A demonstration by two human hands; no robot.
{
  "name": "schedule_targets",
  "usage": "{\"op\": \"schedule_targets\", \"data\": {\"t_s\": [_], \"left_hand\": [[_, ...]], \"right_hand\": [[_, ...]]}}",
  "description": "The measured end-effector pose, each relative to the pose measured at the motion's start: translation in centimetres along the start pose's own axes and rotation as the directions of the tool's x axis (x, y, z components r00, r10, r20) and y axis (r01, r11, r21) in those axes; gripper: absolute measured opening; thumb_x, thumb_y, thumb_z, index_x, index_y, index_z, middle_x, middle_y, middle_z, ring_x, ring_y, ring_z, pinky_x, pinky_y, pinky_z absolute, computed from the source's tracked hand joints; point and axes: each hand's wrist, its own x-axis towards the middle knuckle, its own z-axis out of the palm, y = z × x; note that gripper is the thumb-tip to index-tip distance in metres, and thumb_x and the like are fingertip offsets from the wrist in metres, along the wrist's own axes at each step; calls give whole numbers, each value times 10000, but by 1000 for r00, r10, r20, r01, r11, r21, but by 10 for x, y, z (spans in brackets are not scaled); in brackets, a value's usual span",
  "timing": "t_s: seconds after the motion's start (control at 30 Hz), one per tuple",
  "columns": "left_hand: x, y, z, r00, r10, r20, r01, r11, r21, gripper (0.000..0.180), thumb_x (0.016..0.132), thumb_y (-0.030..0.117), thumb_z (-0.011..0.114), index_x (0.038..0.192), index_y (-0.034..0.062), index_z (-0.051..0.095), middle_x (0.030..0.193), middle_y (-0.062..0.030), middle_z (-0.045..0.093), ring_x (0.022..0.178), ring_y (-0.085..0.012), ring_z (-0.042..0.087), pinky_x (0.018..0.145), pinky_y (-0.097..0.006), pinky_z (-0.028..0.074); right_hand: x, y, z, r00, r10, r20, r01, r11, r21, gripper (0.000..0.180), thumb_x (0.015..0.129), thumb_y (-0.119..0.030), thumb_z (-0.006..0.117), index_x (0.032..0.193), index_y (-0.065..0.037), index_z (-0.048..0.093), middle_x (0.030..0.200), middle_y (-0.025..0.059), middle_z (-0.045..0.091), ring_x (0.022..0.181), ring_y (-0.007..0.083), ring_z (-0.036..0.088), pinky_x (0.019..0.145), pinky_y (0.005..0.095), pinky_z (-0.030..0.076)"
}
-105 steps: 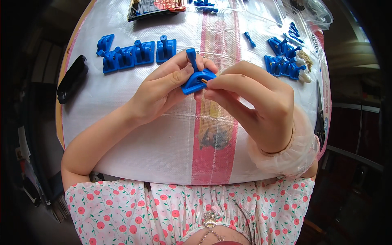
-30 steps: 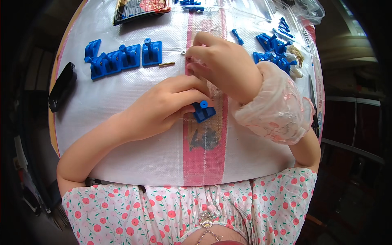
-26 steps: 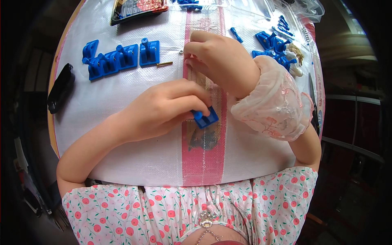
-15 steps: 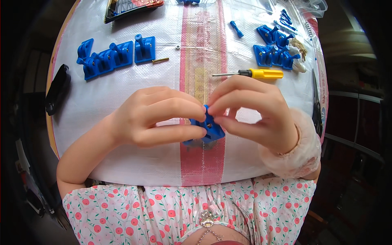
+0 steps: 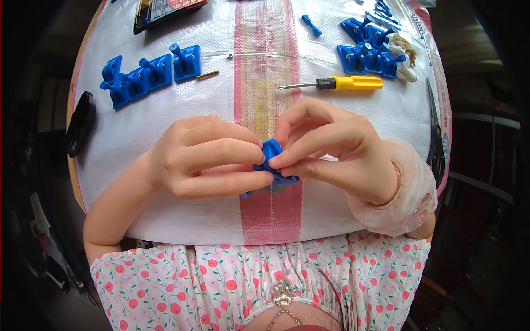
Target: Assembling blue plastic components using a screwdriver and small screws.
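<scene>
A blue plastic bracket piece (image 5: 270, 148) is held over the pink stripe of the white woven sheet, close in front of me. My left hand (image 5: 201, 157) grips it from the left, with thumb and fingertips at its side. From the right, the thumb and forefinger of my right hand (image 5: 339, 146) pinch the same piece near its middle, and another finger reaches behind it. My fingers cover much of the piece. Beyond my right hand lies a screwdriver (image 5: 353, 83) with a yellow and black handle.
Several blue bracket pieces with knobbed levers (image 5: 157, 71) stand in a row at the far left, beside a brass pin (image 5: 208, 74) and small nut (image 5: 230, 55). More blue brackets (image 5: 351, 58) and a loose lever (image 5: 311, 25) lie far right. Scissors (image 5: 436, 146) rest near the right edge.
My right thumb and forefinger have shifted lower and further left onto the blue bracket piece. The piece is now turned, showing a raised blue face. The view has shifted slightly.
</scene>
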Motion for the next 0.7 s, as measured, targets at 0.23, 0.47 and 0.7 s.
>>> {"op": "schedule_targets", "data": {"t_s": [0.23,0.47,0.7], "left_hand": [[1,2,1,999,46,-23,-45,998,36,257,694,84,716,950,108,731,942,-69,651,829,-199,651,551,-251,491],[3,3,-1,999,42,11,-42,998,-41,263,681,144,787,936,118,729,966,-79,638,851,-222,650,611,-277,519],[4,4,-6,974,-227,-7,221,953,-205,285,673,22,747,955,18,707,894,-98,643,771,-226,647,620,-300,523]], "right_hand": [[-1,-7,1,948,292,128,-317,904,287,315,795,-4,710,1103,-56,663,1012,28,590,897,88,572,684,202,473],[-1,-6,3,898,353,263,-438,778,451,408,829,-69,713,1201,-16,554,1087,82,620,995,162,609,877,285,499],[-3,-11,6,913,350,209,-406,746,528,399,819,-47,714,1180,11,555,1086,95,629,1018,165,615,900,295,505]]}}
